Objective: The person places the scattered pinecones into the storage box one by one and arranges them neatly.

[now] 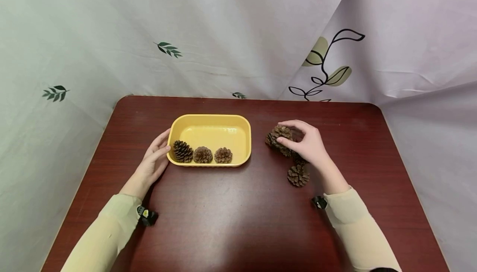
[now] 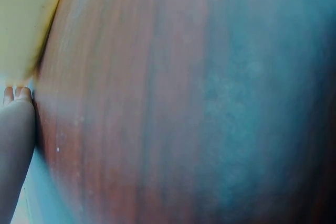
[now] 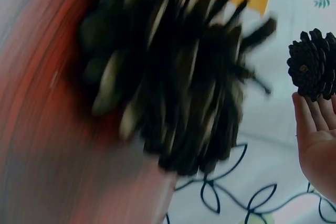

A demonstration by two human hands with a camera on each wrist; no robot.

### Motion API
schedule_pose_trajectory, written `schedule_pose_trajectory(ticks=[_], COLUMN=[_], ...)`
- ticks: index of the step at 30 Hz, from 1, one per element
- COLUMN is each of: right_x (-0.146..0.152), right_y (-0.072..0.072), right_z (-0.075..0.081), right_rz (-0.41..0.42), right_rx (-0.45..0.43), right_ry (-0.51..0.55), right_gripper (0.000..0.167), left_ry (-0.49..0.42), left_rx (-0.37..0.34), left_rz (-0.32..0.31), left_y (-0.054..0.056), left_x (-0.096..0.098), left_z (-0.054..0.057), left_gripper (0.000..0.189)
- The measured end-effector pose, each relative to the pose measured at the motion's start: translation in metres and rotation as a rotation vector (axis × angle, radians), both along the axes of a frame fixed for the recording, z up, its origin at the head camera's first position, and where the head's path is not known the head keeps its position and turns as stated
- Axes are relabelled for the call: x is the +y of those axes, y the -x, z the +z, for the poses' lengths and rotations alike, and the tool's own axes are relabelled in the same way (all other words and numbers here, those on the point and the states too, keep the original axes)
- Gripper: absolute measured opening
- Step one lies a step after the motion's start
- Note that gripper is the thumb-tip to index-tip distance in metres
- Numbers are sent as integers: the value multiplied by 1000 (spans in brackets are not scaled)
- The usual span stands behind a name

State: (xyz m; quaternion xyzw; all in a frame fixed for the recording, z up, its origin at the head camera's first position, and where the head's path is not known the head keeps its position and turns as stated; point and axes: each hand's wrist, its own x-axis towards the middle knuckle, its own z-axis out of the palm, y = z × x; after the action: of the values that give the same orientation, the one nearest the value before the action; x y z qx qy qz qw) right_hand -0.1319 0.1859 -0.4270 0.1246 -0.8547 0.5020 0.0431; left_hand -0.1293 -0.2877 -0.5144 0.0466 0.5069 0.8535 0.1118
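A yellow tray point(image 1: 208, 119) stands on the table with three brown pine cones inside, in a row along its near side. My left hand point(image 1: 153, 161) holds the tray at its left end, the thumb at the rim and the fingers along the outer wall; the left wrist view shows the fingertips point(image 2: 22, 94) against that wall. To the tray's right, my right hand point(image 1: 307, 141) grips a pine cone point(image 1: 281, 133) between thumb and fingers, above other cones. In the right wrist view this held cone point(image 3: 312, 66) sits at the fingertips.
A loose pine cone point(image 1: 298, 175) lies nearest the right wrist, with others partly hidden under the hand. One cone point(image 3: 189, 77) looms large and blurred in the right wrist view. Behind the dark red table point(image 1: 223, 214) hangs a white curtain point(image 1: 231, 32) with leaf prints.
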Motion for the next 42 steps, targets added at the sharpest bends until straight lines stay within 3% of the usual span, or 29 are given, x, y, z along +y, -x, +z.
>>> schedule_pose_trajectory(ticks=[16, 30, 42], right_x=[-66, -96, -102], right_y=[8, 18, 21], right_z=[-5, -20, -24], right_rz=[146, 229, 346], right_rx=[-53, -36, 45], right_ry=[53, -48, -249], right_gripper=[41, 46, 50], left_ry=[17, -15, -3], left_rx=[6, 9, 0], left_rz=[11, 11, 18], left_y=[1, 0, 2], left_x=[0, 0, 0], left_z=[-3, -1, -3], left_gripper=[53, 54, 53])
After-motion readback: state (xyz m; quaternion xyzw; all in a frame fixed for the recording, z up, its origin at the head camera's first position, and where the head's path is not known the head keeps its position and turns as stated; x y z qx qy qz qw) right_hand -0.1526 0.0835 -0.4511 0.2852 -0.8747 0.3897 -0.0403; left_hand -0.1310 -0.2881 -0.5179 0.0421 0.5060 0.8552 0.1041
